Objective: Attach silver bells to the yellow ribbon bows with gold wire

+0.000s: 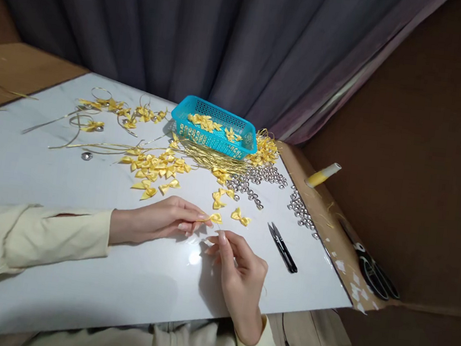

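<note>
My left hand (167, 218) reaches in from the left and pinches a small yellow ribbon bow (216, 218) between thumb and fingertips. Close by on the right, my right hand (240, 268) is closed, thumb against forefinger, on a thin strand that runs up toward the bow. Whether that strand is thread or a needle is too fine to tell. Just beyond the fingers lies another loose yellow bow (241, 217). Black thread snips (282, 248) rest on the white tabletop (151, 286) to the right of my hands.
A blue plastic basket (212, 145) with yellow bows stands at the back. Around it are a bow pile (156, 165), gold cords (211, 158) and silver gems (254, 181). Finished-looking bows with cords (113, 106) lie back left. Black scissors (375, 273) sit beyond the right edge.
</note>
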The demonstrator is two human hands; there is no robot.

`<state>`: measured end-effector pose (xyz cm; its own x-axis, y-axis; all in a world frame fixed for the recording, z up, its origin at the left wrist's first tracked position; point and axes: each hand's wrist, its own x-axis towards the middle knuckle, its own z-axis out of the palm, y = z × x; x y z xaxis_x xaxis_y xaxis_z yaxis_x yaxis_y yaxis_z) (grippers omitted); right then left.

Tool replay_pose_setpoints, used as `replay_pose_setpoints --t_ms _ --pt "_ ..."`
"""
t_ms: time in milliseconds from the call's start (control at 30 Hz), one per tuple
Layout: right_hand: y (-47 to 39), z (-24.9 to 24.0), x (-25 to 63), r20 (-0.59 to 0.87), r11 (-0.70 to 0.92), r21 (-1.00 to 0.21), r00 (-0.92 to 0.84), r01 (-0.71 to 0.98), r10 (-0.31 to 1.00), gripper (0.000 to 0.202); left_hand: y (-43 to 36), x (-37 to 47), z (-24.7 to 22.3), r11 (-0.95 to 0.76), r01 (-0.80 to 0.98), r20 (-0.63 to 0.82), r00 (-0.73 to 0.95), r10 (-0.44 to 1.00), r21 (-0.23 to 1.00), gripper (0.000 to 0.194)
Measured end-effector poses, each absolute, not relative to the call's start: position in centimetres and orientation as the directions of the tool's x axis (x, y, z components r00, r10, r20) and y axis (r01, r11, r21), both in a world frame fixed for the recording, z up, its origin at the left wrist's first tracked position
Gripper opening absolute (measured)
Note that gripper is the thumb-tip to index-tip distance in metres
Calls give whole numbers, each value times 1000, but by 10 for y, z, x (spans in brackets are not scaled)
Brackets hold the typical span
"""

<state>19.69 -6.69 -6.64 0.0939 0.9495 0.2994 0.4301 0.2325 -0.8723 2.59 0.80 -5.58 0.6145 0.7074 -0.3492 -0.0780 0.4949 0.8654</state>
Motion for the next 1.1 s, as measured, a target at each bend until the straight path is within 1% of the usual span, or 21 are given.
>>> replay_pose_setpoints --t_ms 133,267,400,667,867,967,1100 --pt "-67 -67 197 294 231 -871 83 434 952 19 8 25 -57 507 -84 -355 615 704 858 19" --pt "-67 -68 197 299 237 -863 72 446 952 21 8 24 -60 484 -84 -332 626 706 871 17" --pt "-67 -71 198 298 238 -858 63 455 952 22 8 24 -61 455 -91 -296 644 706 886 21" --pt "-67 -68 197 339 271 -825 51 496 939 21 8 24 -59 476 -70 -336 620 709 877 16" --pt "-67 -70 197 329 267 -813 30 518 944 23 8 23 -59 471 -71 -324 636 700 879 21" --pt "-66 -72 197 345 287 -801 14 525 938 24 8 23 -59 470 -60 -331 631 701 881 19" --pt "-65 -74 198 369 317 -774 -16 548 929 25 8 22 -60 406 -10 -315 615 723 914 19"
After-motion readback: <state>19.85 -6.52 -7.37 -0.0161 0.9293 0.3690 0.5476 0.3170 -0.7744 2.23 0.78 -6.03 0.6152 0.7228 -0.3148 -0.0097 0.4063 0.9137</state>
